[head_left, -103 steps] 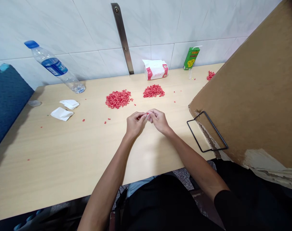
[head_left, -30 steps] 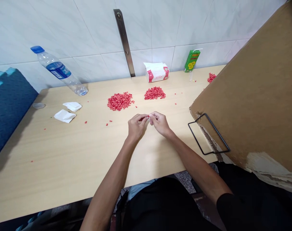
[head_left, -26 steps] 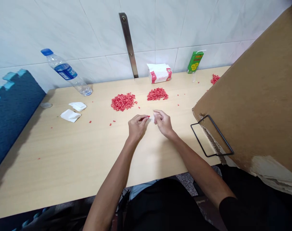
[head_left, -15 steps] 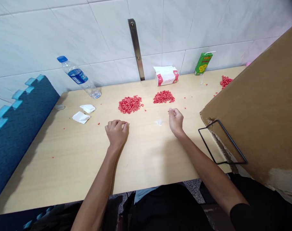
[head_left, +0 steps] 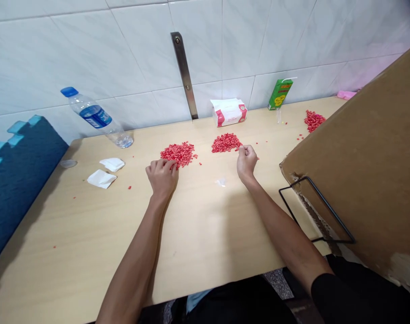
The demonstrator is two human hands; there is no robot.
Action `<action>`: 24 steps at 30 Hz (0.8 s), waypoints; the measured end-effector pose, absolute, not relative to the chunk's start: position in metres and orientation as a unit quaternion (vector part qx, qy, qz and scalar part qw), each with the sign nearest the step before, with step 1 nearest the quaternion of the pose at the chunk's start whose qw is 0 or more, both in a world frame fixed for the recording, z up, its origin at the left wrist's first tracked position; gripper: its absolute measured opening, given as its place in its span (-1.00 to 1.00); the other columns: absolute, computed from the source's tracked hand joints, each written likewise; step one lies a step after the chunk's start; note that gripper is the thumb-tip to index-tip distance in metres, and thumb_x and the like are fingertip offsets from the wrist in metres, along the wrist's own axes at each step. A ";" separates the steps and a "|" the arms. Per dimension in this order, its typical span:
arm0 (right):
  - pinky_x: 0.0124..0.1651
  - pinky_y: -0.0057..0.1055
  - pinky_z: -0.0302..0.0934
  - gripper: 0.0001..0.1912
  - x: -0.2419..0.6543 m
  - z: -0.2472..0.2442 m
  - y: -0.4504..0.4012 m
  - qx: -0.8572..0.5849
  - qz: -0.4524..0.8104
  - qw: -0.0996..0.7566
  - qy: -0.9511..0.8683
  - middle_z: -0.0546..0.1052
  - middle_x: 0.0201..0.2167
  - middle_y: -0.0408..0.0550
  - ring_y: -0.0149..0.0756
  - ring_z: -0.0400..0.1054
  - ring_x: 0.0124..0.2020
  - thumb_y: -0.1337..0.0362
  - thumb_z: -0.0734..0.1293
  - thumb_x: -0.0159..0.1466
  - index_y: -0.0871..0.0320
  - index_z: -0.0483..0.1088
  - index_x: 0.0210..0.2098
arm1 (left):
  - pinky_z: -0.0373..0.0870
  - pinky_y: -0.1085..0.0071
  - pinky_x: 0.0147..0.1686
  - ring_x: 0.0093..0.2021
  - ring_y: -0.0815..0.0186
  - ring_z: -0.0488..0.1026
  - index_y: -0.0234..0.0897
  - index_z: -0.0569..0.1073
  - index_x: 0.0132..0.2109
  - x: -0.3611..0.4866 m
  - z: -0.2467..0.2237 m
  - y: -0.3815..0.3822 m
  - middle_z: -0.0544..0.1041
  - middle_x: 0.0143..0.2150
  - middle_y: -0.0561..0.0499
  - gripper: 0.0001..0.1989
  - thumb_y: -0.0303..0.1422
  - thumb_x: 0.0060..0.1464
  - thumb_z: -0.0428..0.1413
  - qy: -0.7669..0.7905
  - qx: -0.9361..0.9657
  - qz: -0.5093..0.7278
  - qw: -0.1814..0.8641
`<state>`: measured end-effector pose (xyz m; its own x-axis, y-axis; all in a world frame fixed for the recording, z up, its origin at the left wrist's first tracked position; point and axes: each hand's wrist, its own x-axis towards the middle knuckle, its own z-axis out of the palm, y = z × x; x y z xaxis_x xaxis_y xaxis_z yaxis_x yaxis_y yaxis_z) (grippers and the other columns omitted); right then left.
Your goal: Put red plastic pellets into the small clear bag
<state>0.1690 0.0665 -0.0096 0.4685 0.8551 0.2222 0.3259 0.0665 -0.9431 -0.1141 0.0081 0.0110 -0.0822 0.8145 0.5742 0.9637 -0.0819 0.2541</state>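
My left hand (head_left: 161,177) rests on the table with its fingers curled, at the near edge of the left pile of small red pieces (head_left: 182,152). The fingertips touch or nearly touch that pile. To the right, my right hand (head_left: 247,163) is closed with thumb and fingers together, beside the near right edge of the middle pile of red pieces (head_left: 225,142). Whatever either hand may hold is hidden by the fingers. A small clear plastic scrap (head_left: 221,182) lies between the hands.
Behind the piles are a tissue pack (head_left: 229,112) and a green drink carton (head_left: 280,94). A plastic bottle (head_left: 97,118) leans on the wall at left, near folded tissues (head_left: 102,178). A blue foam panel (head_left: 25,180) and a cardboard sheet (head_left: 367,148) flank the table.
My left hand has moved forward to the left pile's edge. My right hand has moved slightly forward, up to the middle pile's right edge. The view has shifted a little.
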 end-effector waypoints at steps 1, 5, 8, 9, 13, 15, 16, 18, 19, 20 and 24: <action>-0.31 -0.37 0.09 -0.76 0.172 -0.010 0.069 -0.644 0.215 0.556 -0.479 0.35 -0.50 -0.14 -0.29 0.22 -0.46 0.14 0.16 0.32 0.15 0.34 -0.31 | 0.06 0.07 -0.05 -0.05 0.00 0.30 -0.23 0.55 -0.16 -0.113 0.012 0.013 0.49 -0.11 -0.21 -0.84 -0.34 0.15 0.11 -0.670 -0.658 -0.317 0.133; -0.07 -0.27 0.13 -0.84 0.177 -0.010 0.081 -0.621 0.155 0.437 -0.632 0.48 -0.27 -0.02 -0.20 0.34 -0.24 0.28 0.22 0.25 0.16 0.39 -0.23 | 0.05 0.02 -0.04 -0.07 0.01 0.32 -0.27 0.53 -0.14 -0.097 0.014 0.014 0.48 -0.12 -0.23 -0.83 -0.35 0.15 0.12 -0.661 -0.644 -0.339 0.181; 0.03 -0.15 0.09 -0.82 0.170 -0.010 0.086 -0.618 0.137 0.355 -0.688 0.50 -0.14 0.05 -0.09 0.34 -0.09 0.30 0.26 0.24 0.17 0.36 -0.16 | 0.11 0.11 -0.12 -0.16 0.09 0.37 -0.25 0.52 -0.24 -0.074 0.012 0.004 0.51 -0.25 -0.15 -0.87 -0.33 0.18 0.10 -0.585 -0.726 -0.325 0.159; 0.05 -0.13 0.07 -0.81 0.168 -0.009 0.087 -0.623 0.134 0.338 -0.692 0.50 -0.12 0.07 -0.06 0.34 -0.05 0.30 0.26 0.25 0.18 0.35 -0.14 | 0.13 0.15 -0.15 -0.20 0.13 0.39 -0.25 0.51 -0.25 -0.066 0.011 0.001 0.52 -0.28 -0.11 -0.87 -0.34 0.19 0.09 -0.560 -0.754 -0.309 0.148; 0.06 -0.11 0.05 -0.83 0.166 -0.007 0.087 -0.636 0.134 0.288 -0.703 0.50 -0.07 0.12 -0.03 0.33 0.00 0.32 0.22 0.33 0.20 0.35 -0.11 | 0.18 0.22 -0.23 -0.24 0.20 0.41 -0.25 0.48 -0.20 -0.040 0.009 -0.006 0.53 -0.28 -0.05 -0.85 -0.32 0.23 0.03 -0.470 -0.851 -0.224 0.069; 0.04 -0.13 0.05 -0.86 0.167 -0.006 0.087 -0.634 0.132 0.273 -0.711 0.52 -0.09 0.11 -0.05 0.34 -0.01 0.34 0.20 0.36 0.19 0.36 -0.14 | 0.23 0.23 -0.22 -0.20 0.19 0.42 -0.27 0.46 -0.15 -0.035 0.011 -0.006 0.53 -0.23 -0.05 -0.83 -0.29 0.20 0.06 -0.448 -0.871 -0.201 0.009; 0.03 -0.15 0.05 -0.87 0.168 -0.006 0.088 -0.633 0.132 0.269 -0.714 0.52 -0.11 0.09 -0.06 0.34 -0.02 0.35 0.19 0.37 0.18 0.36 -0.17 | 0.26 0.23 -0.20 -0.18 0.19 0.41 -0.28 0.45 -0.14 -0.036 0.012 -0.005 0.52 -0.21 -0.05 -0.81 -0.27 0.17 0.08 -0.445 -0.872 -0.200 -0.025; 0.01 -0.18 0.05 -0.88 0.169 -0.007 0.088 -0.633 0.135 0.270 -0.713 0.54 -0.16 0.05 -0.08 0.36 -0.05 0.36 0.19 0.37 0.17 0.36 -0.23 | 0.30 0.23 -0.13 -0.14 0.19 0.41 -0.28 0.43 -0.11 -0.038 0.014 -0.003 0.51 -0.16 -0.05 -0.77 -0.25 0.13 0.12 -0.443 -0.867 -0.208 -0.090; 0.00 -0.19 0.05 -0.88 0.169 -0.007 0.088 -0.633 0.140 0.276 -0.710 0.54 -0.19 0.03 -0.10 0.37 -0.08 0.35 0.20 0.38 0.17 0.36 -0.25 | 0.31 0.23 -0.10 -0.12 0.19 0.41 -0.28 0.42 -0.11 -0.040 0.015 -0.002 0.50 -0.15 -0.05 -0.75 -0.24 0.11 0.14 -0.442 -0.864 -0.211 -0.117; -0.01 -0.21 0.06 -0.88 0.168 -0.007 0.088 -0.633 0.145 0.286 -0.705 0.55 -0.20 0.01 -0.11 0.38 -0.11 0.33 0.20 0.38 0.17 0.36 -0.26 | 0.31 0.23 -0.07 -0.11 0.19 0.41 -0.27 0.41 -0.10 -0.042 0.015 -0.001 0.50 -0.14 -0.04 -0.74 -0.23 0.10 0.15 -0.441 -0.862 -0.210 -0.136; -0.18 -0.30 0.09 -0.83 0.168 -0.007 0.087 -0.646 0.178 0.335 -0.662 0.54 -0.28 -0.02 -0.16 0.39 -0.25 0.22 0.18 0.41 0.14 0.35 -0.22 | 0.32 0.20 -0.04 -0.10 0.17 0.41 -0.26 0.43 -0.11 -0.043 0.012 0.001 0.51 -0.13 -0.05 -0.70 -0.15 0.12 0.17 -0.456 -0.854 -0.205 -0.145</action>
<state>0.1681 0.0872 -0.0071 0.0606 0.9750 0.2138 0.7363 0.1010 -0.6691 -0.0433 0.0009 0.0123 0.4996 0.8383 0.2182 0.7189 -0.5418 0.4356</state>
